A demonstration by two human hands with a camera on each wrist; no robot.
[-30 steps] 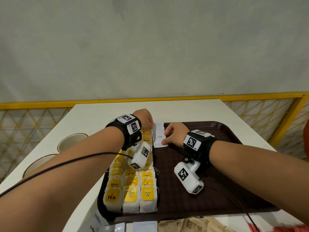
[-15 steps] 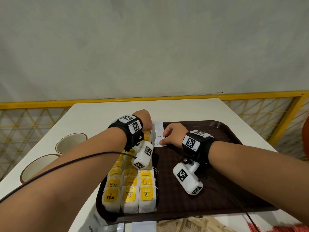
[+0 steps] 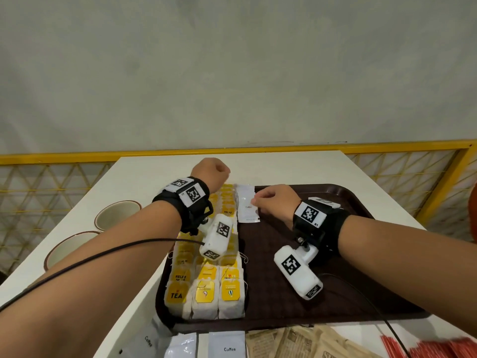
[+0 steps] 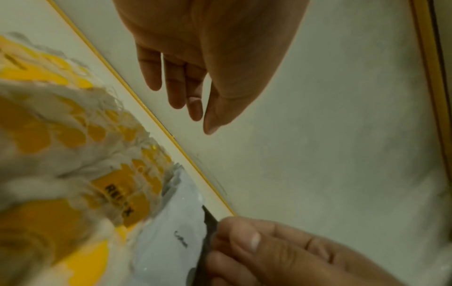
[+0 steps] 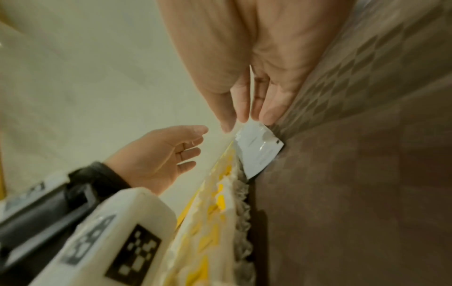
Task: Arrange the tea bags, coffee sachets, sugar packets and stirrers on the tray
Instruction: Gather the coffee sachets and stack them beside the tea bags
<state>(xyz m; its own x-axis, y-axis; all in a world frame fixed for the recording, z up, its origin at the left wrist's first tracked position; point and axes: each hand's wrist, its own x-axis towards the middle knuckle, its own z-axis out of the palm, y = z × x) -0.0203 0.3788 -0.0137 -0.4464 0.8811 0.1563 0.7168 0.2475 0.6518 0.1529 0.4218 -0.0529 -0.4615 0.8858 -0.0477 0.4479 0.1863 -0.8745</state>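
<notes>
Judging progress: tea bags done in rows under your relaxed, empty left hand, right hand pinching 1st coffee sachet beside them on tray; other sachets, sugar pkts, stirrers wait on desk near you.
</notes>
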